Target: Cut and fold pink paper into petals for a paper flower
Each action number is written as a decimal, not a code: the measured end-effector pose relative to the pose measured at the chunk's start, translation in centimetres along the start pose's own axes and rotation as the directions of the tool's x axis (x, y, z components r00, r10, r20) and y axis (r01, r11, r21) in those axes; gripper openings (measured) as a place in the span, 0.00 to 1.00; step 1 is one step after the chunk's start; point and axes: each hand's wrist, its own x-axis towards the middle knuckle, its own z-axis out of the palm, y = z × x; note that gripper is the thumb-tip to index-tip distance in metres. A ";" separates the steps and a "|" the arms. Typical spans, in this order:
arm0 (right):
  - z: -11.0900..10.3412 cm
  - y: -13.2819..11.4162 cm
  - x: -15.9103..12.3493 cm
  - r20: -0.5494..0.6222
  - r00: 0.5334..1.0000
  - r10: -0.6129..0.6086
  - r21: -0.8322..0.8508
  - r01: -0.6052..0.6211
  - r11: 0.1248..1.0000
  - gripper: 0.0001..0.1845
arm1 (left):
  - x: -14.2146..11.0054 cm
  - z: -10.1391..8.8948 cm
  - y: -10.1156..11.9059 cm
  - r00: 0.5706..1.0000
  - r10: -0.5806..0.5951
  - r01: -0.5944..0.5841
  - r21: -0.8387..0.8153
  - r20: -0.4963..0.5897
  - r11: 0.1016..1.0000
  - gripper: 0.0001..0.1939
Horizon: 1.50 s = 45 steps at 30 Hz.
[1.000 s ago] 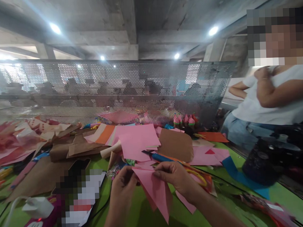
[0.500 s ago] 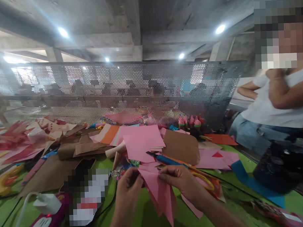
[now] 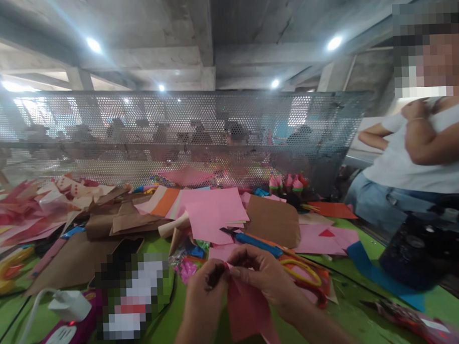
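Both my hands pinch the top of a folded pink paper (image 3: pixel 249 309) that hangs point-down over the green table (image 3: pixel 351 318). My left hand (image 3: pixel 207 293) grips its upper left corner and my right hand (image 3: pixel 261 273) grips the upper edge, fingertips almost touching. Just behind my right hand lie a blue-handled cutter (image 3: pixel 256 242) and orange-handled scissors (image 3: pixel 303 275). A larger pink sheet (image 3: pixel 214 215) lies flat further back.
Brown, orange and pink papers are heaped at the back left (image 3: pixel 114 223). A white plug and power strip (image 3: pixel 65 318) sit at the near left. A perforated metal screen (image 3: pixel 175 138) closes the table's far side. A person in a white top (image 3: pixel 410 160) stands at the right beside a dark bag (image 3: pixel 416 251).
My hands have come closer together at the top of the pink paper, folding it narrower. The wide triangle seen before is now a slim folded shape.
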 end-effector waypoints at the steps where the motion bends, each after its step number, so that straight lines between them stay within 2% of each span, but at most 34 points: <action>1: 0.0 0.1 0.0 -0.010 1.000 0.009 0.012 -0.008 1.000 0.14 | 0.0 0.0 0.0 1.000 0.002 -0.002 0.005 -0.005 1.000 0.06; 14: 0.2 0.6 0.0 -0.024 0.999 0.041 0.112 -0.038 0.993 0.13 | -0.1 0.1 -0.2 1.000 0.008 -0.008 0.004 0.000 1.000 0.06; 22: 0.3 0.6 -0.1 -0.019 0.999 0.043 0.126 -0.040 0.991 0.12 | -0.1 -0.1 -0.6 0.999 0.029 -0.028 0.076 -0.013 0.997 0.05; 27: 0.4 0.5 -0.1 -0.017 0.999 0.033 0.170 -0.030 0.985 0.12 | 0.0 -0.2 -0.8 0.997 0.062 -0.066 0.075 0.052 0.995 0.07; 31: 0.3 0.6 0.0 -0.034 0.999 0.013 0.157 -0.007 0.988 0.13 | -0.3 -0.3 -0.1 0.991 0.096 -0.103 0.085 0.089 0.991 0.08; 34: 0.1 0.6 0.0 -0.044 0.999 -0.006 0.098 0.010 0.995 0.13 | -0.7 -0.3 0.9 0.991 0.069 -0.070 0.011 0.112 0.997 0.07; 37: 0.3 0.3 -0.2 -0.056 0.997 -0.060 -0.044 0.058 0.997 0.13 | -0.8 -0.2 1.4 0.994 0.010 -0.001 -0.080 0.106 0.997 0.08; 41: 0.7 -0.3 -0.5 -0.054 0.986 -0.157 -0.230 0.141 0.963 0.11 | -0.5 -0.2 1.1 0.999 -0.040 0.042 -0.060 0.031 0.997 0.14; 43: 0.5 -0.6 -0.6 -0.036 0.982 -0.186 -0.263 0.171 0.949 0.11 | -0.3 -0.2 0.8 0.998 -0.050 0.048 -0.066 -0.032 0.997 0.16; 45: -0.2 -1.0 -0.7 -0.010 0.986 -0.164 -0.244 0.157 0.957 0.15 | -0.2 -0.3 0.5 0.994 -0.048 0.039 -0.094 -0.098 0.995 0.16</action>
